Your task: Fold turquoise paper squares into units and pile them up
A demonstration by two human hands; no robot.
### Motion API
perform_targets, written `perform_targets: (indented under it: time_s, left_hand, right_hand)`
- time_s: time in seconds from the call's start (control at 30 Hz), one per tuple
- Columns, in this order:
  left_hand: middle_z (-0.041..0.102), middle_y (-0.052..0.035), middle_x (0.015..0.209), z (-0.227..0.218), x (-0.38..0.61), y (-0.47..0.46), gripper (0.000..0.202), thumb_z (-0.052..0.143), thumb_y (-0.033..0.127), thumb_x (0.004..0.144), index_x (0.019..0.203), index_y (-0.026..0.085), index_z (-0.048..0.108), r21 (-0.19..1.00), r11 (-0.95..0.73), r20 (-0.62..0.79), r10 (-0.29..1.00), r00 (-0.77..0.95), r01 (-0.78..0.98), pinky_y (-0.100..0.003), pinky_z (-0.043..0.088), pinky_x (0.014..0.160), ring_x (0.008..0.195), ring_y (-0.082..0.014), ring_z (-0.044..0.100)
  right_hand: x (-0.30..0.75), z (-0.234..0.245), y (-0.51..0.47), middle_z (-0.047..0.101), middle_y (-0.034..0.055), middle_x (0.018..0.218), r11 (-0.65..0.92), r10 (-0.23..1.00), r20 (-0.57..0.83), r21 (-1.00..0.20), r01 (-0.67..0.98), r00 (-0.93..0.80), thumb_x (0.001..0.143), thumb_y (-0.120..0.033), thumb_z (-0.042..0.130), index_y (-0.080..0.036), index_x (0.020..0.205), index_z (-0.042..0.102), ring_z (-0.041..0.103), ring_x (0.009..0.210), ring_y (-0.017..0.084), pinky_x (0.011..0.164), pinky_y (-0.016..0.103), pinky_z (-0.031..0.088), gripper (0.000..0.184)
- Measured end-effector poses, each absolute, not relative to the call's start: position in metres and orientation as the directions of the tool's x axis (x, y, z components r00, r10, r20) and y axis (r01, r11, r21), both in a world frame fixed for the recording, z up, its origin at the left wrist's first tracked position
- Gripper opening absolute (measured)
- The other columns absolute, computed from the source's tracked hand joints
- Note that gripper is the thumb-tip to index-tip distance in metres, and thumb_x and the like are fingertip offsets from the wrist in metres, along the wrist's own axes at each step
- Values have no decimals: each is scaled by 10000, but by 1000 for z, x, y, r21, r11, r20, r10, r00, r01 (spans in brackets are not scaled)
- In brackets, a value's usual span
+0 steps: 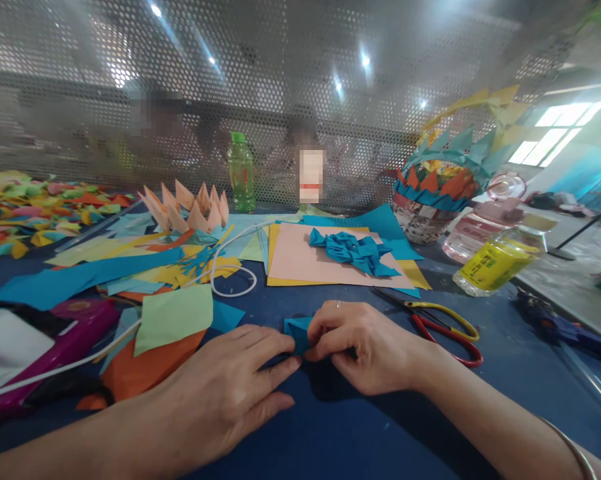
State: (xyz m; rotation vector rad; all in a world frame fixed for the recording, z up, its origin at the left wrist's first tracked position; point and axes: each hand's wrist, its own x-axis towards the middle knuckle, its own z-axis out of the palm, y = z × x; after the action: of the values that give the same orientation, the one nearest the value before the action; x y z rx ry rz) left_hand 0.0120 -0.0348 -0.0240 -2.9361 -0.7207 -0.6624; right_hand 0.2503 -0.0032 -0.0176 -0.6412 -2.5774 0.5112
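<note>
A small folded piece of blue paper lies flat on the dark blue table between my hands. My right hand is closed, thumb and fingers pinching the paper's right part, which they partly hide. My left hand reaches in from the lower left with its fingers stretched out and a little apart. Its fingertips rest at the paper's left lower edge. Beyond my hands, a pile of folded blue paper pieces sits on stacked coloured sheets. Scissors with red and yellow handles lie just behind my right wrist.
Left are loose paper sheets, a white cable, a purple-and-white object and a ring of peach folded points. A green bottle stands behind. Right are a paper basket, bottles and a glue gun.
</note>
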Motion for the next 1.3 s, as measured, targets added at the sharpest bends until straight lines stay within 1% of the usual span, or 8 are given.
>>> perform_targets:
  time_s: [0.3, 0.53, 0.7, 0.87, 0.97, 1.07, 1.17, 1.3]
  left_hand:
    - [688, -72, 1006, -29, 14, -35, 310, 408, 304, 1008, 1037, 162, 682, 39, -871, 448, 453, 771, 490, -326, 518, 830, 933, -213, 633]
    - [707, -74, 979, -22, 16, -38, 354, 386, 304, 1016, 968, 149, 700, 2, -867, 496, 433, 753, 497, -312, 524, 809, 902, -211, 652]
    - [713, -75, 962, -20, 16, -39, 369, 375, 299, 1020, 961, 142, 704, -17, -874, 508, 411, 757, 486, -309, 524, 801, 888, -209, 656]
    - [722, -72, 939, -22, 15, -38, 410, 349, 302, 1029, 948, 131, 712, -40, -876, 517, 394, 760, 481, -310, 527, 794, 875, -208, 662]
    - [723, -72, 950, -21, 15, -39, 392, 363, 297, 1026, 961, 132, 713, -41, -875, 516, 395, 760, 482, -310, 530, 799, 891, -211, 662]
    - [723, -70, 966, -19, 14, -40, 403, 353, 299, 1029, 961, 136, 715, -42, -871, 509, 402, 761, 489, -308, 531, 806, 895, -210, 663]
    - [721, -68, 976, -20, 14, -39, 387, 361, 300, 1027, 986, 138, 710, -29, -871, 502, 412, 761, 491, -308, 530, 823, 903, -207, 662]
    - [714, -73, 1017, -22, 12, -38, 350, 385, 295, 1019, 1026, 143, 700, 8, -876, 486, 425, 764, 482, -316, 528, 846, 941, -213, 659]
  right_hand:
    - [250, -14, -4, 700, 43, 854, 838, 511, 321, -393, 378, -797, 654, 12, 500, -176, 743, 728, 612, 763, 175, 699, 294, 488, 309]
    - [251, -16, -4, 699, 41, 827, 836, 514, 342, -405, 370, -787, 648, 17, 479, -178, 698, 698, 611, 744, 172, 679, 286, 485, 298]
    - [252, -15, -3, 690, 59, 803, 829, 521, 354, -426, 361, -777, 629, 33, 466, -156, 675, 677, 604, 728, 171, 661, 279, 479, 287]
    - [253, -17, 0, 684, 51, 787, 829, 521, 365, -434, 353, -772, 630, 36, 459, -166, 681, 668, 597, 716, 165, 662, 277, 477, 295]
    - [252, -19, 1, 681, 65, 801, 843, 507, 412, -422, 334, -757, 638, 37, 460, -151, 734, 678, 600, 732, 170, 683, 284, 484, 304]
    - [252, -20, 2, 677, 81, 890, 856, 499, 454, -392, 337, -738, 658, 46, 455, -145, 865, 698, 604, 804, 178, 726, 288, 492, 371]
    - [252, -22, 4, 654, 86, 977, 857, 502, 394, -342, 384, -770, 691, 56, 446, -158, 997, 690, 589, 887, 190, 773, 302, 492, 446]
    - [252, -21, 5, 596, 108, 1081, 833, 543, 283, -297, 466, -791, 741, 52, 436, -144, 1083, 643, 552, 982, 212, 846, 341, 476, 445]
